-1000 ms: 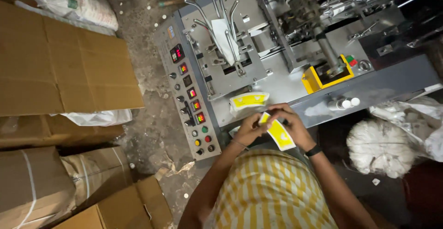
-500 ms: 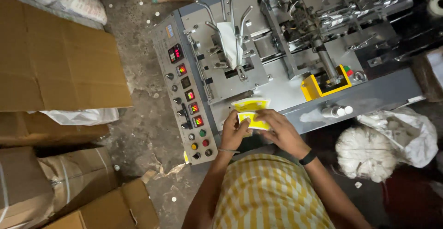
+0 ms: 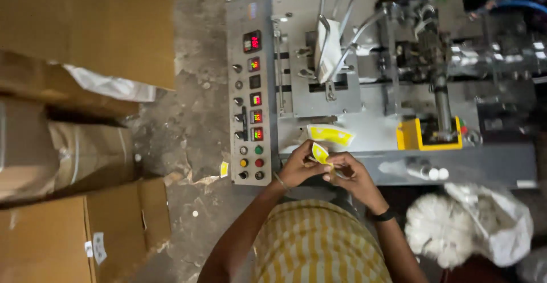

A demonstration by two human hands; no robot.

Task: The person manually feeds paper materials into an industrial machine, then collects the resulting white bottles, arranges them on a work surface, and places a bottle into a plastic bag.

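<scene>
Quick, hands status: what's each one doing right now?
Left hand: closed, pinching the yellow sachet.
Right hand: closed on the same yellow sachet from the other side.

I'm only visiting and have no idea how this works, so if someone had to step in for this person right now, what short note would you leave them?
Left hand: grip closed on a small yellow sachet, held up in front of the machine.
Right hand: fingers pinch the same sachet from the other side.
A second yellow sachet lies on the grey machine bed, just beyond the hands.
The control panel with lit displays and knobs sits at the left hand's side.
Done: one sachet is picked up and in both hands.
Left: the sachet in hand has not been put down anywhere; the one on the bed is untouched.
</scene>
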